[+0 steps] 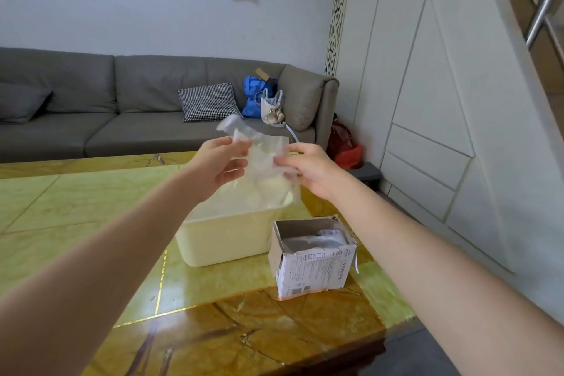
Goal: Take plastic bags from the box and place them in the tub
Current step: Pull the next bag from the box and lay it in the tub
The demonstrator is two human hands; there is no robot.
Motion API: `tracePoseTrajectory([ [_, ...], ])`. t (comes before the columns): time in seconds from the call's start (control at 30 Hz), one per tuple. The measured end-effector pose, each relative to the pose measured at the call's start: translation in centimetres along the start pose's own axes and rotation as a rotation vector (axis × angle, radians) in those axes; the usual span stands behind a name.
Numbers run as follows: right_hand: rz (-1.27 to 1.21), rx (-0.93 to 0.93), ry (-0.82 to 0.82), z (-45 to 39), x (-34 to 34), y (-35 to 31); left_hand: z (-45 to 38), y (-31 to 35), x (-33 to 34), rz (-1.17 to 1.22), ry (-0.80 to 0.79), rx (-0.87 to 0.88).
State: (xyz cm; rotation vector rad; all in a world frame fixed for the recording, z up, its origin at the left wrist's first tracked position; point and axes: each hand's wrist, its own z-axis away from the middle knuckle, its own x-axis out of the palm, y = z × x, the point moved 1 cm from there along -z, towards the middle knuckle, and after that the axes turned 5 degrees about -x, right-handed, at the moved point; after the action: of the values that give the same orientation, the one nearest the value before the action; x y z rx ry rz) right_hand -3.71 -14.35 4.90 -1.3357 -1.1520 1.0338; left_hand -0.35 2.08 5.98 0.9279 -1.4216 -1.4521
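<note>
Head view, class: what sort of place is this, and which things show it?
Most likely a home living room: a grey sofa with a checked cushion, and a marble-topped table in front.

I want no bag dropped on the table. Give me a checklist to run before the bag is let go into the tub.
1. Left hand grips the bag: ok.
2. Right hand pinches the bag's other edge: ok.
3. Bag is above the tub, lower part hanging near its opening: ok.
4. Tub is upright on the table, opening up: ok.
5. Room left in the tub: cannot tell, the bag hides the inside.
6. Box is open, with more plastic showing inside, beside the tub: ok.
</note>
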Motion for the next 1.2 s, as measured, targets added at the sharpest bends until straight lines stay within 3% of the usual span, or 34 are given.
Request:
tracePoseTrajectory([
  [0.17, -0.165, 0.025, 0.230, -1.3, -0.6, 0.2, -0.6, -0.6, -2.9, -0.057, 0.038, -0.067],
  [0.27, -0.097, 0.054, 0.219, -2.2, 0.1, 0.7, -0.8, -1.0, -3.5, -0.096, 0.028, -0.133],
  [0.5, -0.086, 0.035, 0.272, -4.7, 1.4, 1.4, -2.7, -1.5, -6.3, -0.254, 0.292, -0.200],
  [0.63, 0.165, -0.012, 0.407, -5.9, 1.9, 2.8, -4.0, -1.3, -7.9, -0.354, 0.612, -0.051],
  [0.73, 0.230, -0.003, 0.432, -6.3, 2.3, 3.9, -4.4, -0.9, -7.4, -0.661, 0.756, 0.145],
  [0.9, 0.405, 0.003, 0.377, -7.1, 3.7, 5.5, -3.5, -1.7, -3.1, -1.078, 0.556, 0.726],
  [0.97, 0.538, -0.029, 0.334, -7.6, 3.8, 6.1, -3.8, -2.4, -2.8, -1.350, 0.419, 0.843],
  [1.0, 0.601, -0.054, 0.296, -7.7, 3.7, 6.2, -4.1, -2.9, -3.0, -1.496, 0.300, 0.754],
  [1.1, 0.815, -0.097, 0.164, -8.4, 3.7, 6.6, -5.5, -5.1, -4.1, -1.723, -0.026, 0.233],
  [1.2, 1.003, -0.093, 0.055, -8.9, 3.4, 7.0, -6.1, -5.9, -5.0, -1.705, -0.049, 0.020],
])
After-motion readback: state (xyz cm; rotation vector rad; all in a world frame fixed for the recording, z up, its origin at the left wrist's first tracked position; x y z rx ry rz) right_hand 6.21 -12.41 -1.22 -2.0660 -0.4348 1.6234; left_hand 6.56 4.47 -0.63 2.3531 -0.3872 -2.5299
